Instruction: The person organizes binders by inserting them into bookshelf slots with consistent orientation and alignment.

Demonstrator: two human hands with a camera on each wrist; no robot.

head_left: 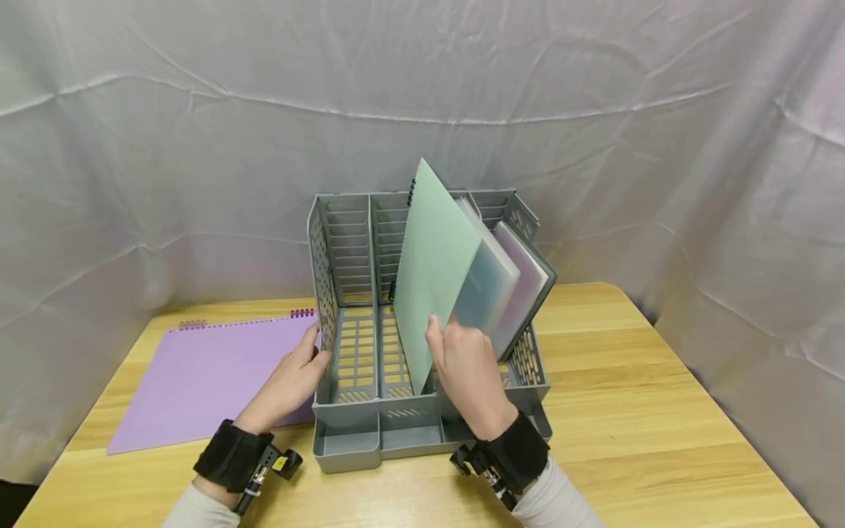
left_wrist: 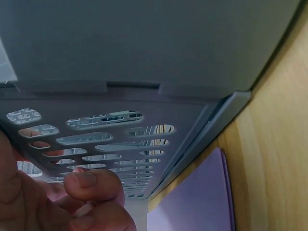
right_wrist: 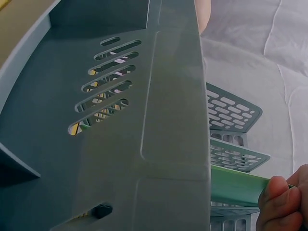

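Note:
My right hand grips the near edge of a pale green spiral notebook, thumb on its left face. The notebook stands upright and slightly tilted in a middle slot of a grey file organizer, its black coil toward the back. In the right wrist view, curled fingers hold the green cover. My left hand holds the organizer's left side wall; in the left wrist view its bent fingers lie outside the slotted wall, with skin showing through the slots.
A purple spiral notebook lies flat left of the organizer, partly under the left forearm. Right of the green notebook stand a clear-covered bluish book and a purple one with a dark cover. A grey curtain hangs behind the wooden table.

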